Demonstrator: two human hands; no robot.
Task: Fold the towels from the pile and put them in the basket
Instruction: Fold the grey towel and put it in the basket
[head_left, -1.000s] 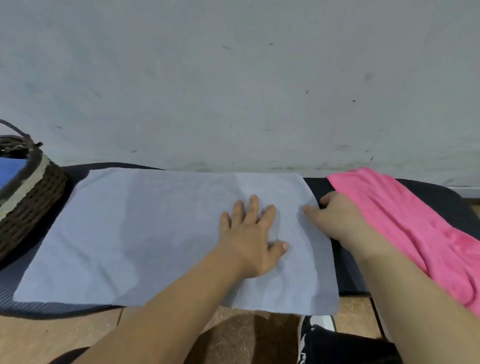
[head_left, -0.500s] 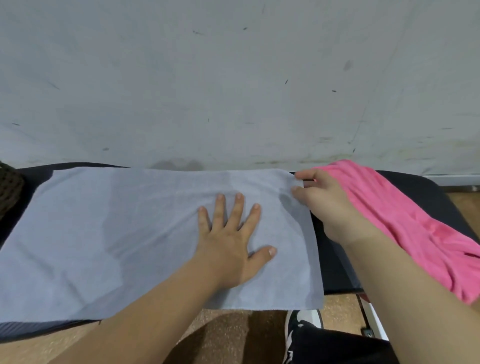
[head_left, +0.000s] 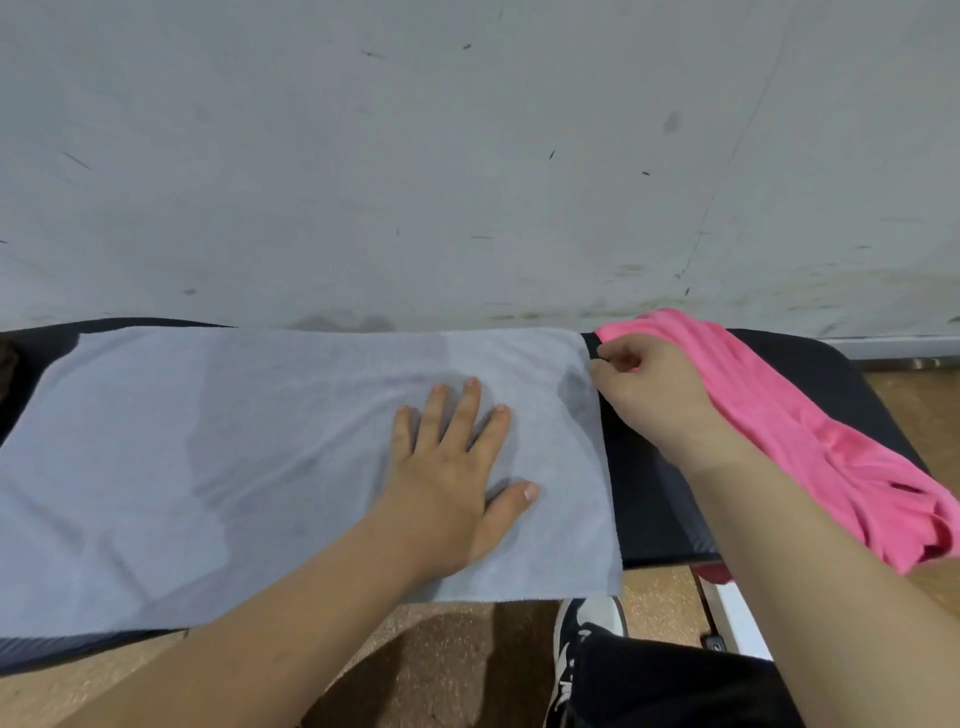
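A light grey-blue towel (head_left: 260, 441) lies spread flat on the black padded bench (head_left: 649, 493). My left hand (head_left: 452, 478) presses flat on its right half, fingers straight and spread. My right hand (head_left: 649, 395) sits at the towel's far right corner, its curled fingers and thumb pinching the towel's right edge. A crumpled pink towel (head_left: 810, 441) lies just right of that hand, running along the bench to its right end. Only a dark sliver of the woven basket (head_left: 5, 358) shows at the far left edge.
A scuffed grey wall (head_left: 467, 156) rises directly behind the bench. In front of the bench is brown speckled floor (head_left: 441, 649), with a black-and-white shoe (head_left: 576, 639) and a dark trouser leg (head_left: 675, 686).
My right hand slid along the towel's right edge to its far corner. My left hand stayed flat on the towel. The view shifted right, so the basket almost left the frame.
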